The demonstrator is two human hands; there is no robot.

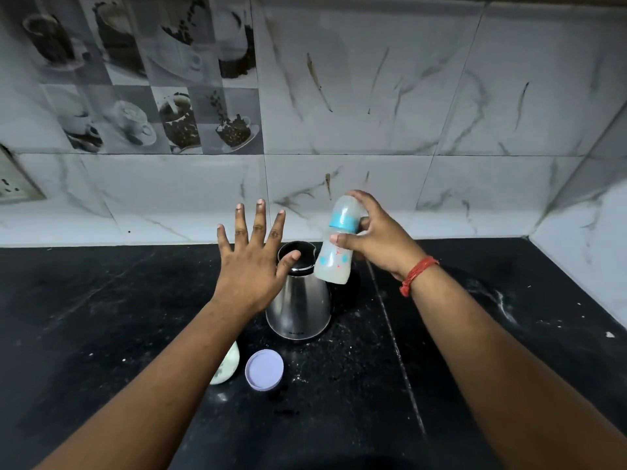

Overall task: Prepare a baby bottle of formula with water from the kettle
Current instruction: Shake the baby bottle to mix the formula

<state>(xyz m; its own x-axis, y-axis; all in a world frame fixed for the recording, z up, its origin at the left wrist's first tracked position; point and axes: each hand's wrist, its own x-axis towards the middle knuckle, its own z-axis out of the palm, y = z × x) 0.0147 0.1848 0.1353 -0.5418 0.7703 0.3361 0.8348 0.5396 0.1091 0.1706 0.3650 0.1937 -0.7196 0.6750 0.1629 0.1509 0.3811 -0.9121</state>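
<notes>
A: What is the right hand (375, 240) doing?

B: It grips a translucent plastic baby bottle (336, 244) with a turquoise collar ring, cap on, small blue and red printed marks on its side. The bottle is held in the air, tilted, its top toward the far wall, its base just above and right of the kettle. A cloudy whitish liquid shows inside. A red thread band (416, 275) circles that wrist.

A: And the left hand (252, 262)?

B: Flat and spread, fingers wide, holding nothing. It hovers over the left side of the brushed-steel electric kettle (298, 301) with a black lid, the thumb in front of the lid.

A: Any writing?

B: There is a small brand mark low on the kettle's near face, but it is too small to read. The bottle's marks look like patterns, not legible text.

A: What else lies on the black speckled stone counter (475, 351)?

B: Near the kettle, a round pale lilac plastic lid (264, 369) sits flat. Just left of it, a white rounded container (226, 368) with a faint green print is partly hidden by the left forearm. White powder specks dot the counter.
</notes>
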